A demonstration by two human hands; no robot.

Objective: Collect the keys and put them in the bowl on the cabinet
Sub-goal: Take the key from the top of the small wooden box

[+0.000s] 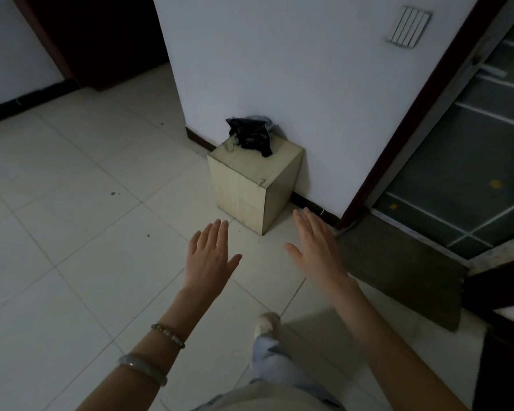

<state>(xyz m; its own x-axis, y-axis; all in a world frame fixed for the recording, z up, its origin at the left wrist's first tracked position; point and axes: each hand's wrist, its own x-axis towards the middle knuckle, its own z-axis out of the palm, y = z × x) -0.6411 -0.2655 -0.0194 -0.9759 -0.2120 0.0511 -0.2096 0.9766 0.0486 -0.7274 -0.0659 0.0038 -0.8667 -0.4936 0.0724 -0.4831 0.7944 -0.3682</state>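
A small pale wooden box-like cabinet point(250, 188) stands on the floor against the white wall. A crumpled black bag point(251, 134) lies on its top, and a small pale object point(229, 145), perhaps keys, sits at the top's left edge. No bowl shows. My left hand point(209, 256) and my right hand point(316, 246) are stretched out flat in front of me, fingers apart, palms down, both holding nothing. They hover just short of the cabinet, one to each side of its near corner.
White tiled floor point(86, 232) spreads to the left. A dark doorway point(101, 40) opens at the back left. A glass door with a dark frame point(472, 173) is on the right, with a grey mat point(398, 268) before it. My foot point(267, 323) steps forward.
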